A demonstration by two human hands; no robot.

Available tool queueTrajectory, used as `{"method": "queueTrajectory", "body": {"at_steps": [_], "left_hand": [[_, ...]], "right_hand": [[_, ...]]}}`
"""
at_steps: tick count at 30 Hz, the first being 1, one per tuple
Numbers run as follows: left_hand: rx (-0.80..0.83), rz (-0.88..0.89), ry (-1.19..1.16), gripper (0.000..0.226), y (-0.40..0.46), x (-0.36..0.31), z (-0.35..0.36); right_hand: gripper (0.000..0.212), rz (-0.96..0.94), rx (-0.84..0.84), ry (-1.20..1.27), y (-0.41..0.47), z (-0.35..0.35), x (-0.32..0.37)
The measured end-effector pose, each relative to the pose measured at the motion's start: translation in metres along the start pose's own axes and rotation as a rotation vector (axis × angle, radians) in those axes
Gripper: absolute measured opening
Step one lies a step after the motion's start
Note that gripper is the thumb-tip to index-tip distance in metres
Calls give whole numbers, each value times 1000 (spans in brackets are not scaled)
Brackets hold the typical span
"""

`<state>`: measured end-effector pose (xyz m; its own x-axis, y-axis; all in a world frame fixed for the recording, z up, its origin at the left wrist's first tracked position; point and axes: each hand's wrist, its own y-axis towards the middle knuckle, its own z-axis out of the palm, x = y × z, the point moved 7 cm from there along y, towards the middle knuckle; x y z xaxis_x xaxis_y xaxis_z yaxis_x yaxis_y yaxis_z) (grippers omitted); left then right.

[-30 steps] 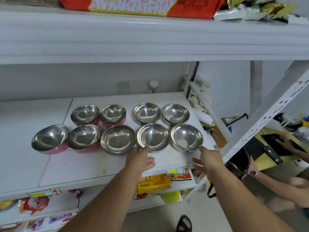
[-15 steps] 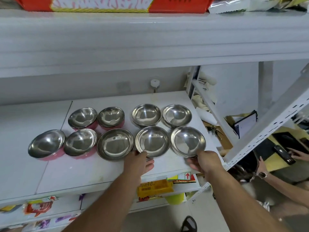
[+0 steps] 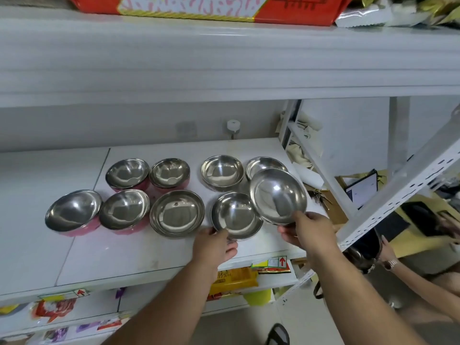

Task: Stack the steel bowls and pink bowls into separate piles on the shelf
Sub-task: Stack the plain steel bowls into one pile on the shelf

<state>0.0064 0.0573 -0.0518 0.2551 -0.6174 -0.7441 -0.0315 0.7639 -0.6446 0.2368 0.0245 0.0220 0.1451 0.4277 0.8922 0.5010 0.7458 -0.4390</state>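
Note:
Several bowls stand on the white shelf [image 3: 129,255]. On the left are pink-sided bowls with steel insides, such as the front-left one [image 3: 73,212] and its neighbour [image 3: 124,210]. To the right are plain steel bowls, one at front centre [image 3: 176,212] and one at the back [image 3: 222,171]. My right hand [image 3: 307,230] holds a steel bowl [image 3: 277,195] by its near rim, lifted and tilted above the shelf. My left hand [image 3: 215,247] grips the near rim of another steel bowl [image 3: 235,215], which rests on the shelf.
An upper shelf [image 3: 224,66] hangs low overhead, with packets on it. A perforated white upright [image 3: 398,192] slants at the right. Below are shelves with snack packets [image 3: 232,281]. Another person's hand with a wristwatch [image 3: 388,260] is at lower right.
My right hand has closed on the front-right steel bowl and lifted it, tilted, off the shelf. My left hand has taken hold of the rim of the bowl beside it.

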Motion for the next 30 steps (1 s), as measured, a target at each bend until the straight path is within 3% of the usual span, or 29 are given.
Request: {"method": "queueTrajectory", "body": {"at_steps": [9,14,17,23,30], "left_hand": [[137,-33,4,38,-6,7,-8],[49,-52,-38,30,-10,6,-41],[-3,-64,-93,4,-13,3,-63],[-145,1,-130,17,-9,-4,-98],[-141,36,-212,23,-4,-22,-112]], "right_hand": [[31,43,156,-127,0,46,-20],[33,47,180,-173,2,58,-24],[32,56,181,-182,1,60,-25],[21,48,136,-184,-4,55,-27],[24,-72,-8,-247,-15,36,-15]]}}
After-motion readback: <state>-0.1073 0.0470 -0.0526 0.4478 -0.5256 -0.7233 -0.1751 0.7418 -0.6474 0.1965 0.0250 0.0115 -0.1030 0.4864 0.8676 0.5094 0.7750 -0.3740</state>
